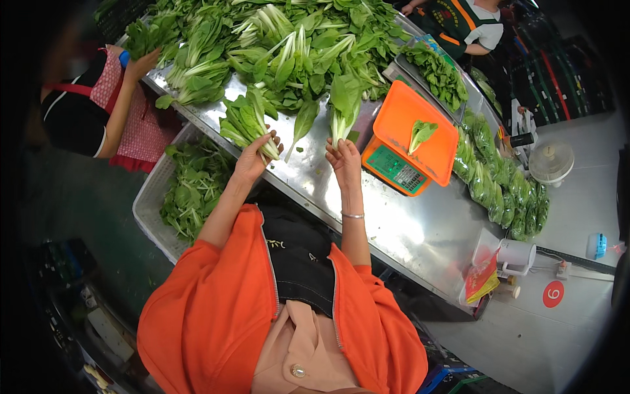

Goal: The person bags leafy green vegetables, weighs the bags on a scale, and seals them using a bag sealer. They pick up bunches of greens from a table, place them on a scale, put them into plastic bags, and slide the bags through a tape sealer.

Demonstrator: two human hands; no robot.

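My left hand point(256, 155) grips the pale stems of a bunch of leafy greens point(246, 118) above the front edge of the steel table point(315, 172). Between thumb and fingers, my right hand point(343, 156) holds another leafy green point(344, 101) by its white stalk, leaves pointing away from me. A single loose leaf point(304, 120) lies on the metal between my hands. Right of my right hand stands an orange digital scale point(393, 165) with one small green point(421, 135) on its tray. A large heap of leafy greens point(290, 54) covers the far part of the table.
A white plastic crate point(147, 197) of greens stands below the table at left. Bagged greens point(492, 187) lie right of the scale, near a small fan point(551, 160) and a white mug point(516, 253). One co-worker point(113, 103) handles greens at left; another person point(462, 27) stands across the table.
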